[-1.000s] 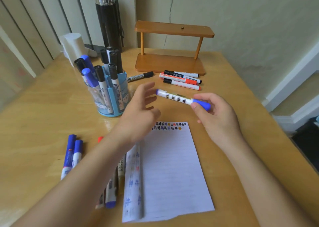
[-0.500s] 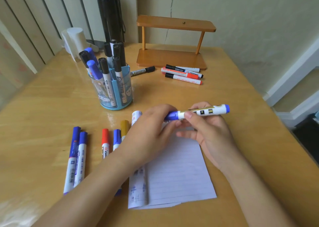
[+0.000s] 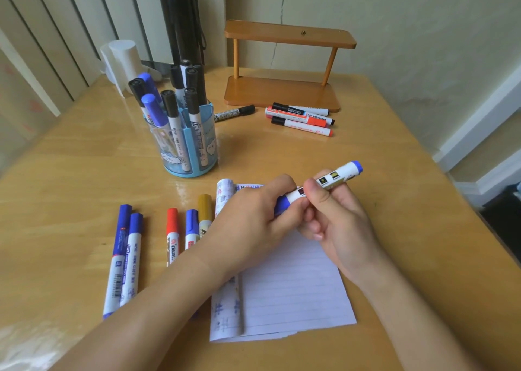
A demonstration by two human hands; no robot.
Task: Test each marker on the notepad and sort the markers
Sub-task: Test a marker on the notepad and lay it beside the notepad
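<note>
Blue-capped, the white marker [image 3: 342, 173] is held in the air over the far end of the notepad [image 3: 296, 286]. It slants, cap end lower and to the left, blue tail end higher and to the right. The left grip [image 3: 253, 221] has its fingers and thumb curled round the blue cap [image 3: 282, 205], which sits against the barrel. The right grip [image 3: 338, 224] pinches the barrel just beside the cap, thumb on top and fingers curled under it.

The notepad lies on the wooden table [image 3: 70, 167] with a lined page showing, and its turned-back pages [image 3: 225, 195] are rolled along its left edge. Just left of the roll lie a gold marker [image 3: 204, 211], a blue marker [image 3: 192, 227] and a red marker [image 3: 172, 234], side by side. Further left, two long blue markers [image 3: 124, 258] lie touching.

Beyond them stands a blue pen holder [image 3: 197, 145] filled with black- and blue-capped markers. At the far edge a wooden shelf [image 3: 282, 91] stands, with a single black marker [image 3: 234, 113] and a cluster of three markers [image 3: 300, 118] lying on the table just near of it. A white cylinder [image 3: 124, 60] and a black flask [image 3: 180, 18] stand in the far left corner.
</note>
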